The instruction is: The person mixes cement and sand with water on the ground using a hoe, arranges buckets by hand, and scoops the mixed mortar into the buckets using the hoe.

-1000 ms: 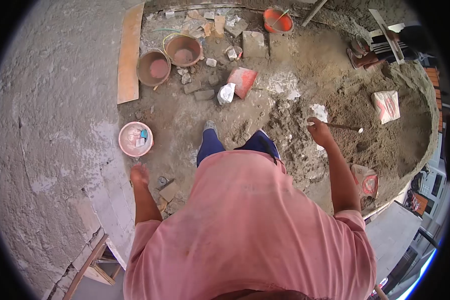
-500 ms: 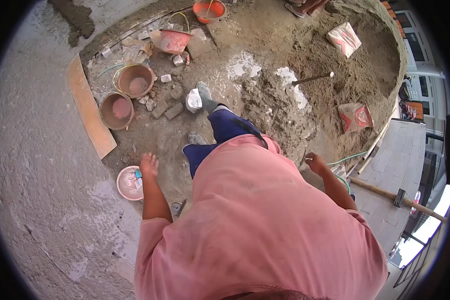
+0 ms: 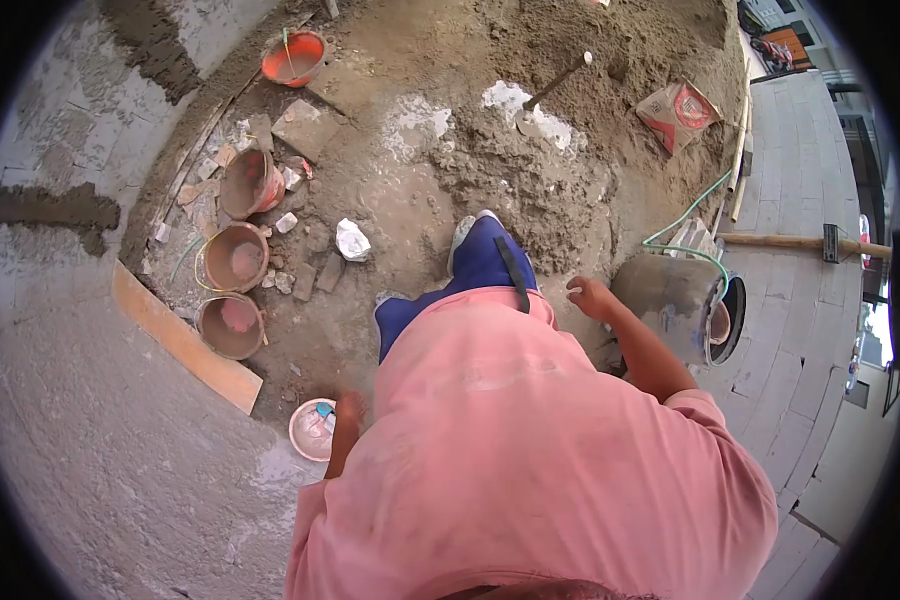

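Note:
My right hand (image 3: 592, 298) is closed in a pinch, with what looks like a cigarette (image 3: 574, 291) showing as a small white tip at the fingers. It hangs in the air left of a large dark drum (image 3: 665, 300) lying on its side. My left hand (image 3: 350, 408) hangs low on the other side, seen edge-on, with loose fingers and nothing visible in it. Just beside it in view is a small pale basin (image 3: 303, 440) with a blue item (image 3: 324, 410) inside. I cannot tell whether hand and basin touch.
Several buckets, including an orange one (image 3: 295, 60), line the left near rubble and a board (image 3: 185, 335). A crumpled white bag (image 3: 351, 241) lies ahead. Wet mortar (image 3: 525, 190) holds an upright-tilted handle (image 3: 560, 80). A paper sack (image 3: 678, 115) and green hose (image 3: 685, 215) lie right.
My body and view have turned and moved toward the right, bringing the drum into fuller view. My left hand has swung in closer to my body; my right hand has shifted forward.

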Motion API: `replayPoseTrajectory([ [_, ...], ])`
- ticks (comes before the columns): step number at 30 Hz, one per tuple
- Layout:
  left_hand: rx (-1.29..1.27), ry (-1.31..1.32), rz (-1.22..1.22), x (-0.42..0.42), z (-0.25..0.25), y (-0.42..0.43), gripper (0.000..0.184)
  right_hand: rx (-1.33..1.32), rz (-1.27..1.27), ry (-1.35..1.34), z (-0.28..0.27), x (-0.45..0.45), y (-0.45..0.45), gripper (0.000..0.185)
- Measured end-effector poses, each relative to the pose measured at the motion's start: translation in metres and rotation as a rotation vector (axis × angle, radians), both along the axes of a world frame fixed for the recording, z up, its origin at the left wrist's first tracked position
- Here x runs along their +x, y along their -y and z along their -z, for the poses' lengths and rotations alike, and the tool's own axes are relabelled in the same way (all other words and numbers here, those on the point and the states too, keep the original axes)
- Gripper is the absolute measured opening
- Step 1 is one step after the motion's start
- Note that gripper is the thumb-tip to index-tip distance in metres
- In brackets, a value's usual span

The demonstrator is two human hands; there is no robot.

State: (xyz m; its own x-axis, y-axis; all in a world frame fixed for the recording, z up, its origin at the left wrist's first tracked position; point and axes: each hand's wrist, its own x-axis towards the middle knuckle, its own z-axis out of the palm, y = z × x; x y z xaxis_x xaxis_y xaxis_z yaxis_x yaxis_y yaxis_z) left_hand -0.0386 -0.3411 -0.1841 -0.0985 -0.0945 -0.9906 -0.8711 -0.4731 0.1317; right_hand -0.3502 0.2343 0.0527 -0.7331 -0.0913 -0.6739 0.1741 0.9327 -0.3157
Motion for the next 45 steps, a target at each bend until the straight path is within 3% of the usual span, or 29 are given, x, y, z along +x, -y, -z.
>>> replayPoseTrajectory([
  [10,-0.055,0.001,0.537,-0.11,-0.092,-0.03,0.067,-0.051,0.2,0.091,0.079,0.003,-0.054,0.039],
  [15,-0.084,0.077,0.715,-0.184,-0.135,-0.043,0.071,-0.143,0.215,0.139,0.118,-0.055,-0.095,0.04],
  [19,-0.029,0.165,0.832,-0.247,-0.149,-0.077,0.074,-0.144,0.134,-0.039,0.161,-0.168,-0.147,0.042],
  [21,0.024,0.223,0.867,-0.28,-0.147,-0.103,0.076,-0.127,0.271,-0.012,0.159,-0.251,-0.159,0.041],
  [24,0.05,0.288,0.892,-0.33,-0.134,-0.151,0.079,-0.071,0.23,-0.304,0.166,-0.379,-0.179,0.038],
  [28,-0.236,0.019,0.803,-0.353,-0.139,-0.201,0.09,-0.038,0.212,-0.701,0.162,-0.556,-0.194,0.039],
  [31,-0.324,0.095,0.834,-0.402,-0.168,-0.234,0.094,0.083,0.151,-0.954,0.176,-0.665,-0.206,0.034],
  [34,-0.318,0.153,0.909,-0.408,-0.151,-0.243,0.093,0.258,0.106,-0.933,0.204,-0.745,-0.221,0.038],
  [35,-0.29,0.155,0.924,-0.411,-0.136,-0.241,0.093,0.311,0.222,-0.645,0.197,-0.767,-0.215,0.064],
  [39,-0.351,0.065,0.922,-0.425,-0.069,-0.233,0.084,0.492,0.067,-0.679,0.224,-0.799,-0.215,0.051],
  [41,-0.342,-0.045,0.883,-0.451,-0.052,-0.223,0.064,0.549,-0.105,-0.662,0.226,-0.792,-0.206,0.045],
  [42,-0.307,-0.066,0.853,-0.474,-0.055,-0.223,0.064,0.602,-0.235,-0.659,0.23,-0.784,-0.203,0.038],
  [44,-0.357,-0.069,0.829,-0.471,-0.037,-0.215,0.066,0.741,-0.197,-0.675,0.291,-0.798,-0.244,0.037],
  [45,-0.385,-0.071,0.864,-0.46,-0.028,-0.207,0.067,0.798,-0.235,-0.51,0.293,-0.79,-0.247,0.035],
])
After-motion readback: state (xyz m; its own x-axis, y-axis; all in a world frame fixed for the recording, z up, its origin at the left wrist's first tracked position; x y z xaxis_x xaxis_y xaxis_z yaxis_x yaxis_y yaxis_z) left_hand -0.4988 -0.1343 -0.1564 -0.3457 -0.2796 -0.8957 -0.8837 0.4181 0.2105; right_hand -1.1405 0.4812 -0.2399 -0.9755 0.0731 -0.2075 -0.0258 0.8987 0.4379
